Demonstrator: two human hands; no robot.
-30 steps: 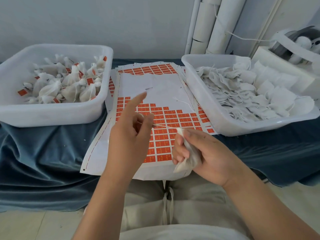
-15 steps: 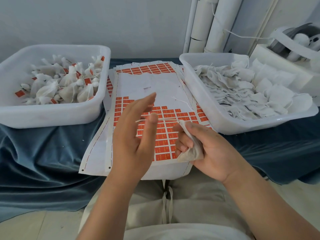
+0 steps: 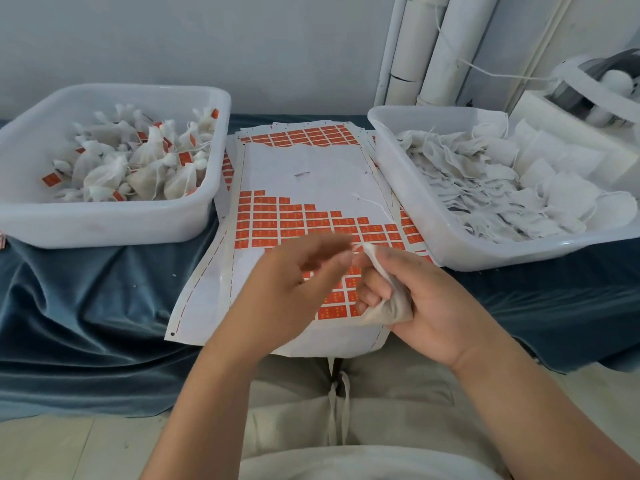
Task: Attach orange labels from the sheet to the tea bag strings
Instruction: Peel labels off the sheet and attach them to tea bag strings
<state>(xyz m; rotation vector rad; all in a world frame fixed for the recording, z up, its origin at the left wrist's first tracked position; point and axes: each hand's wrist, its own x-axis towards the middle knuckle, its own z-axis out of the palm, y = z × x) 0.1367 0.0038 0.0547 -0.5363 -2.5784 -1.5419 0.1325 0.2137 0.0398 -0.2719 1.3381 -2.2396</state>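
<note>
A white backing sheet (image 3: pixel 304 174) with rows of orange labels (image 3: pixel 287 220) lies on the blue cloth between two tubs. My right hand (image 3: pixel 426 299) grips a small white tea bag (image 3: pixel 388 306) just above the sheet's near part. My left hand (image 3: pixel 294 285) is blurred beside it, fingers curled, its fingertips pinching the tea bag's string (image 3: pixel 356 249) at the bag's top. A loose piece of white string (image 3: pixel 370 202) lies on the bare part of the sheet.
A white tub (image 3: pixel 104 226) on the left holds tied tea bags with orange labels. On the right, a white tub (image 3: pixel 460 251) holds flat unlabelled tea bags. White pipes (image 3: pixel 429 46) stand at the back, with a white box and device at far right.
My left hand dropped from raised and open-fingered to low beside my right hand, its fingertips closing on the string. My right hand kept the tea bag and shifted slightly.
</note>
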